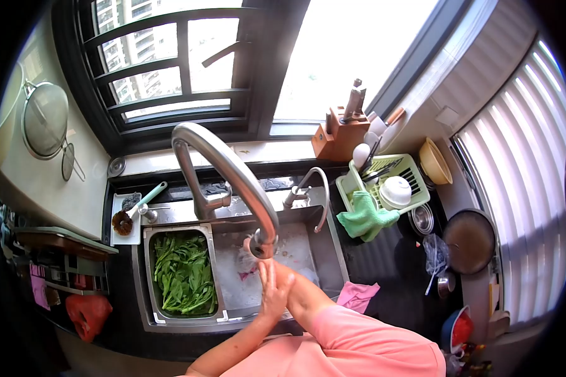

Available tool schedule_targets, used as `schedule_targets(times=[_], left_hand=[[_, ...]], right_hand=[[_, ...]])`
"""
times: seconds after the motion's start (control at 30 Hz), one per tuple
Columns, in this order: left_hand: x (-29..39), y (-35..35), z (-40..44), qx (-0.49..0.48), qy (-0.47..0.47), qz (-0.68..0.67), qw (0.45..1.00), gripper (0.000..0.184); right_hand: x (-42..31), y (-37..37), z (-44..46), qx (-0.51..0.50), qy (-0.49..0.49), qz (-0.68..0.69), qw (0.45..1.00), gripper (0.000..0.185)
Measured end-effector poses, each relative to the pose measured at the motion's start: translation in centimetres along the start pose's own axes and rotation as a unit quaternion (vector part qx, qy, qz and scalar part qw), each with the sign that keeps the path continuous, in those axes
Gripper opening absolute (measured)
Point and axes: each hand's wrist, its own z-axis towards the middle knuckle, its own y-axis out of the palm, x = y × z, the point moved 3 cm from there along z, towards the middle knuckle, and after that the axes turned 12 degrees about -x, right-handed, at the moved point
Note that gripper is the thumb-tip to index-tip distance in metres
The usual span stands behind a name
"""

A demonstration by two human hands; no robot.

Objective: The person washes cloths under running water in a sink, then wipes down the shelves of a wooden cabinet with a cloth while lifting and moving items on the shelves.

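Observation:
My left hand (pixel 273 291) lies against my right forearm near the wrist, its fingers stretched out along the skin. Below the spout of the large curved faucet (pixel 233 166), my right hand (pixel 248 250) reaches into the sink (pixel 299 248). The faucet head covers part of it and its fingers do not show clearly. Whitish water or foam and small scraps are on the sink bottom, with a small pink thing (pixel 245 275) near my right hand. Left of my hands, leafy green vegetables (pixel 183 270) fill a rectangular metal basin (pixel 215 276).
A green dish rack (pixel 415 188) holds a white bowl (pixel 395 192), with a green rubber glove (pixel 366 217) over its edge. A pink cloth (pixel 357 295) lies at the sink's right edge. The knife block (pixel 341 135) stands on the sill. A small curved tap (pixel 324 195) is behind the sink.

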Motion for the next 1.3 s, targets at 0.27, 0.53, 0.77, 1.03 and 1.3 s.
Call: schedule_targets(times=[0.27,0.53,0.77,1.03,1.3], left_hand=[[-15.7,-3.6,10.6,-0.045,-0.182,-0.507,0.842,0.058],[-36.7,-2.5,15.7,-0.099,-0.339,-0.423,0.834,0.025],[-31.0,4.4,22.0,-0.4,0.044,-0.772,0.492,0.033],[-22.0,4.6,12.3,-0.011,-0.191,-0.758,0.623,0.05],[-17.8,0.7,4.1,0.13,-0.28,-0.385,0.87,0.036]], right_hand=[[-4.2,-0.8,-9.6,0.09,-0.088,-0.143,0.982,0.041],[-0.5,-1.5,-15.1,-0.083,-0.211,-0.161,0.961,0.042],[-7.5,-0.4,-25.5,-0.152,-0.283,-0.238,0.917,0.057],[-3.5,-1.3,-13.4,-0.007,-0.021,-0.22,0.975,0.085],[4.7,-1.5,-7.5,-0.225,0.153,0.21,0.939,0.079]])
